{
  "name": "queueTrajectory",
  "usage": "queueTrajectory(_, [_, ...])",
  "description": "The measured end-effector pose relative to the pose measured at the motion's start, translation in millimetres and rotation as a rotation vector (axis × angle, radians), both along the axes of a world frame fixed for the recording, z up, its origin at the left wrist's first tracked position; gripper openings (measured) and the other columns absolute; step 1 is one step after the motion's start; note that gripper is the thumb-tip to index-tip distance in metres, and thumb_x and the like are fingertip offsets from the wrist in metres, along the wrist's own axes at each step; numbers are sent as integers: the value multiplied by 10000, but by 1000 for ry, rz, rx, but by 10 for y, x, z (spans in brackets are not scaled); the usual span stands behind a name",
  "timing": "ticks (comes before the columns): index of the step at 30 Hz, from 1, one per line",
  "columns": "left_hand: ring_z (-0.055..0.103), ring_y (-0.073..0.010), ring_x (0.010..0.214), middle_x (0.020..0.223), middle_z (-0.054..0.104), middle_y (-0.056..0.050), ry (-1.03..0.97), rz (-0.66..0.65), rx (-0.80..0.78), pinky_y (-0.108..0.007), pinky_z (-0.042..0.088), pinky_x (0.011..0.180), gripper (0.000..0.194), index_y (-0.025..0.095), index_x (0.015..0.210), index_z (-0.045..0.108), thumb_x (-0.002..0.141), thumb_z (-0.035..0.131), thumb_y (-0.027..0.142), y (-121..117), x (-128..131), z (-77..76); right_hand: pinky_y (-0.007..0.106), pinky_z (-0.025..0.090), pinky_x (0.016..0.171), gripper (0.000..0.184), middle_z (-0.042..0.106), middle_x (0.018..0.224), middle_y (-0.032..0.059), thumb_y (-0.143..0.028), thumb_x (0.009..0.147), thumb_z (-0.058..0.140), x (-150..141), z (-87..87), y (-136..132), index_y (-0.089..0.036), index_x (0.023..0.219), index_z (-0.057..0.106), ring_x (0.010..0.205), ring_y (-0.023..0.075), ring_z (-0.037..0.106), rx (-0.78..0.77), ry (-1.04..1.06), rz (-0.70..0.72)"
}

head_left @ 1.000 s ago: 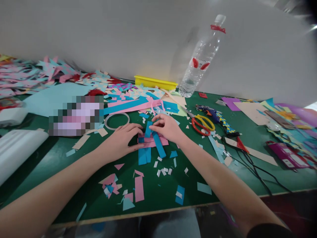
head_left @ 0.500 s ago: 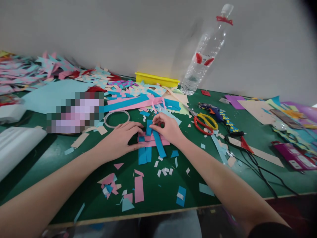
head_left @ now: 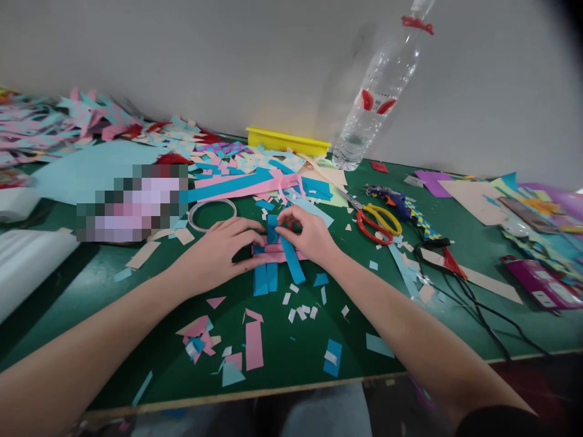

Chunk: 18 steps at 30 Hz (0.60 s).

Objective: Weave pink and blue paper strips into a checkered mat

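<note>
R. hand [head_left: 310,240]: thumb & index finger closed in a pinch at the upper end of the slanted blue strip [head_left: 292,261]; other fingers curled. L. hand [head_left: 221,249]: partly open, thumb & fingers apart in a curve, tips on the L. end of the pink strips [head_left: 276,257]; pressure applied can't be told. Slanted strip lies across the pink ones, lower end pointing to the near edge. Two further blue strips [head_left: 265,279] cross the pink at L., side by side. This work sits approx. mid-table, between the hands, flat on the green table [head_left: 337,279].

Near side, toward near edge: small white scraps [head_left: 301,312], a pink rectangle [head_left: 254,345], a pink scrap heap [head_left: 199,338], and a blue scrap [head_left: 332,358] w/ a white piece on it.

L. of centre: clear ring [head_left: 212,215], just beyond L. hand; pixelated item [head_left: 136,206] (contents not legible); white roll [head_left: 34,264] toward L. edge. Far L. corner: pile of pink & pale blue strips [head_left: 68,127].

Far edge: yellow trough [head_left: 288,142] & clear bottle [head_left: 376,97], red tie at neck, by grey wall [head_left: 204,67].

R. of centre: scissors [head_left: 377,224], red & yellow handles, blades toward far edge; blue tool [head_left: 396,205] just beyond; black cords [head_left: 478,312] running toward near edge; purple packet [head_left: 540,284] nr. R. edge.
</note>
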<state>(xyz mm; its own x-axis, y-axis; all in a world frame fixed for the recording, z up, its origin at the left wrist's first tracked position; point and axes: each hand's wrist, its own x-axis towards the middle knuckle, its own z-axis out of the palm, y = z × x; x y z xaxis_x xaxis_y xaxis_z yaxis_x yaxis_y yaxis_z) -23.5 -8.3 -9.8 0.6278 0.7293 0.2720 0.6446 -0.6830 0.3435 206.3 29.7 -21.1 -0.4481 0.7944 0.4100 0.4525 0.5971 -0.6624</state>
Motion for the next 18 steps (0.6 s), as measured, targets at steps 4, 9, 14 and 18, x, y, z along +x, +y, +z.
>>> queueTrajectory(4, [570, -260, 1104, 1181, 642, -70, -15, -29, 45, -444, 407, 963, 349, 239, 1000, 697, 963, 483, 513, -8, -11, 23, 278, 466, 693, 106, 664, 891, -2, -216, 850, 643, -10, 9, -7, -216, 934, 577, 701, 128, 589, -20, 13, -15])
queueTrajectory(9, [557, -231, 932, 971, 638, -44, 24, -71, 84, -412, 384, 874, 347, 288, 992, 751, 977, 470, 490, -3, -42, 7, 273, 469, 684, 96, 662, 868, -4, -227, 843, 643, -16, 13, -8, -210, 914, 582, 672, 120, 567, -36, 40, -34])
queueTrajectory(14, [557, -202, 830, 854, 648, -18, 28, -124, 59, -407, 344, 879, 363, 317, 1026, 760, 1008, 424, 454, 18, -57, -34, 269, 468, 660, 81, 668, 856, 2, -246, 849, 619, -10, 8, -7, -203, 908, 584, 641, 113, 544, -52, 31, -40])
queueTrajectory(18, [586, -185, 819, 847, 685, -6, 47, -127, 36, -388, 334, 916, 384, 321, 1034, 760, 1009, 409, 475, 10, -45, -24, 273, 471, 660, 77, 665, 851, 11, -242, 853, 579, -10, 1, 3, -199, 916, 590, 663, 121, 553, -68, 18, -27])
